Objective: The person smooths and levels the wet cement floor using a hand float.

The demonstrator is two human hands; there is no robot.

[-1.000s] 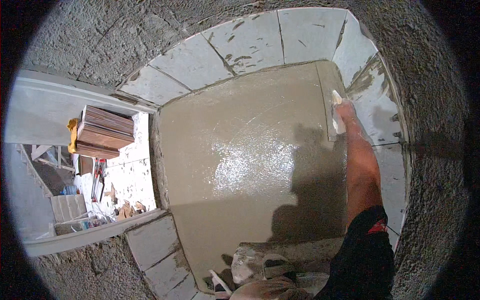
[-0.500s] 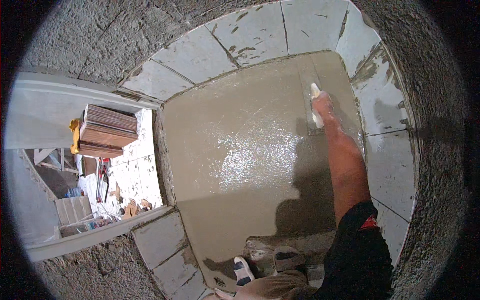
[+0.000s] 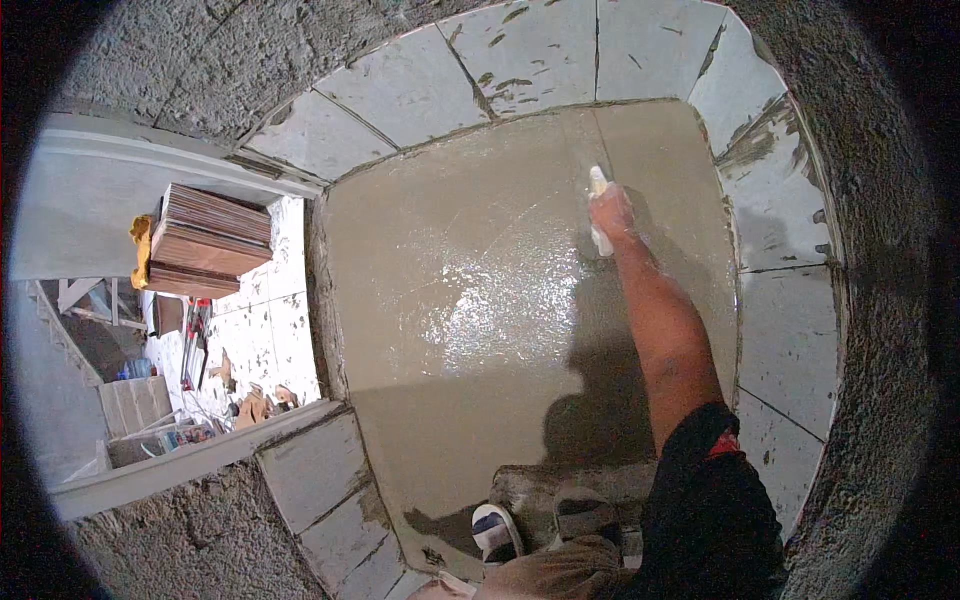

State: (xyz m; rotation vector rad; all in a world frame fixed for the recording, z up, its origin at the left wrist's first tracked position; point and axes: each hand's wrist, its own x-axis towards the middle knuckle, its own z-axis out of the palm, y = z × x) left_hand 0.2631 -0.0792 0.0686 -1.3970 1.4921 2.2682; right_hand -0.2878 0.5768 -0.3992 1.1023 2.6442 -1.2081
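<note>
My right hand (image 3: pixel 612 212) is closed round the pale handle of a finishing trowel (image 3: pixel 598 178). The trowel lies flat on smooth, wet grey-brown mortar (image 3: pixel 450 230), in the far right part of the floor. Its blade is coated in mortar and hard to tell from the surface. A faint straight-edged track runs from it toward the far wall. My right arm stretches forward from a black sleeve (image 3: pixel 710 500). I cannot make out my left hand in this view.
Smeared pale tiles (image 3: pixel 520 60) line the lower walls, with rough plaster (image 3: pixel 230 80) above. My feet in striped footwear (image 3: pixel 495 530) are by a board (image 3: pixel 520 485) at the near edge. Through the doorway at left stand a stack of tiles (image 3: pixel 205 245) and scattered debris (image 3: pixel 255 408).
My right hand has moved the trowel to the left across the mortar, away from the right wall. The view has shifted slightly, and my feet stay by the board.
</note>
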